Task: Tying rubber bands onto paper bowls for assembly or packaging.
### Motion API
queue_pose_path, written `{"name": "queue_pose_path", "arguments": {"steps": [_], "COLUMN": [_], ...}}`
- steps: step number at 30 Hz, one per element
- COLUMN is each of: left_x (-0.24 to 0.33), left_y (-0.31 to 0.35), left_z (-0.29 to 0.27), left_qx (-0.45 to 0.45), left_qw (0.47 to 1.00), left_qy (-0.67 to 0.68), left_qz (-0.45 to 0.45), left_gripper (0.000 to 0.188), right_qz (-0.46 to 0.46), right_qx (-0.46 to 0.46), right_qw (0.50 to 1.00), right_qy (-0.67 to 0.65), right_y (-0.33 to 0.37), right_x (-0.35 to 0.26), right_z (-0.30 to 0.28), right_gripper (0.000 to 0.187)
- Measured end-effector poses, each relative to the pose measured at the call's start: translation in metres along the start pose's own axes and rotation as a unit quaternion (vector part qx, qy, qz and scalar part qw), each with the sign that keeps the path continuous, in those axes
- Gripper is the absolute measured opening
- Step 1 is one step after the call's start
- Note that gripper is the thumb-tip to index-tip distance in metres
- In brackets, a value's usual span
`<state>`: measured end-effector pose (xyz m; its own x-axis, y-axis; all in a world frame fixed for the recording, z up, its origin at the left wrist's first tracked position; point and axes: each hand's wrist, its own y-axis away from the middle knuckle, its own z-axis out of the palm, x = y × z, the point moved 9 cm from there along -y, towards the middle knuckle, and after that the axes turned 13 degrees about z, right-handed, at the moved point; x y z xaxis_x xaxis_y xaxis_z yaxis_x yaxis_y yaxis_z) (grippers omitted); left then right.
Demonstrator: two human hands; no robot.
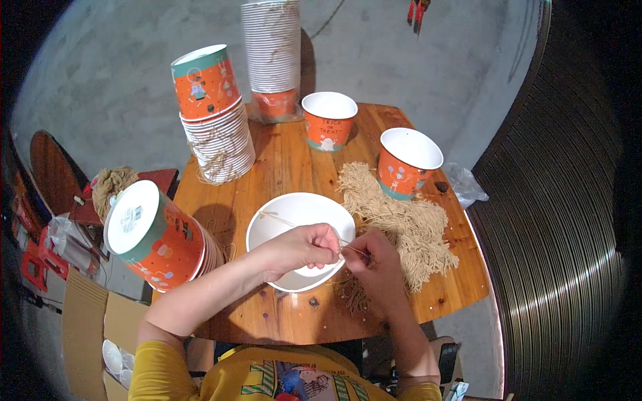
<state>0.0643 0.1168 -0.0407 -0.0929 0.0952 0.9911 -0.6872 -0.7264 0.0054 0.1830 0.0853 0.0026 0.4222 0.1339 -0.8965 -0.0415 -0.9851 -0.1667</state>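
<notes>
A white paper bucket stands in front of me on the table, its open mouth facing up. Above its right rim, my left hand is closed in a pinch on a thin beige string, whose loose end trails across the opening to the left. My right hand pinches the string close to the left fingertips, just past the bucket's edge. The exact spot where the fingers meet is partly hidden. Right beside that hand lies a heap of cut beige strings; some darker strands sit under the wrist.
On the wooden table stand two orange buckets, a left stack, a back-left stack with strings, and a tall plastic-wrapped stack. A cardboard box is lower left; a ribbed shutter borders the right.
</notes>
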Motion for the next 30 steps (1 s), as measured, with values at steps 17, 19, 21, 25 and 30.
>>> {"name": "queue_pose_path", "arguments": {"steps": [17, 19, 21, 25, 30], "left_x": [0.0, -0.001, 0.001, 0.012, 0.014], "left_y": [0.002, 0.001, -0.002, -0.003, -0.002], "left_z": [0.004, 0.004, 0.001, 0.0, 0.001], "left_qx": [0.009, 0.011, 0.015, 0.018, 0.035], "left_qw": [0.997, 0.997, 1.0, 0.989, 0.99], "left_qy": [0.065, 0.074, 0.007, -0.125, -0.124], "left_qz": [-0.031, -0.025, 0.005, 0.076, 0.063], "left_gripper": [0.011, 0.011, 0.008, 0.006, 0.005], "right_qz": [-0.049, -0.054, -0.059, -0.059, -0.081], "right_qx": [0.015, 0.014, 0.014, 0.011, 0.018], "right_qw": [0.999, 0.998, 0.998, 0.998, 0.996], "right_qy": [0.017, 0.016, 0.015, 0.022, 0.028], "right_y": [0.001, 0.001, 0.002, 0.001, 0.001], "right_x": [-0.002, -0.004, -0.007, -0.007, -0.01], "right_z": [-0.004, -0.004, -0.004, -0.004, -0.004], "right_gripper": [0.011, 0.011, 0.011, 0.012, 0.011]}}
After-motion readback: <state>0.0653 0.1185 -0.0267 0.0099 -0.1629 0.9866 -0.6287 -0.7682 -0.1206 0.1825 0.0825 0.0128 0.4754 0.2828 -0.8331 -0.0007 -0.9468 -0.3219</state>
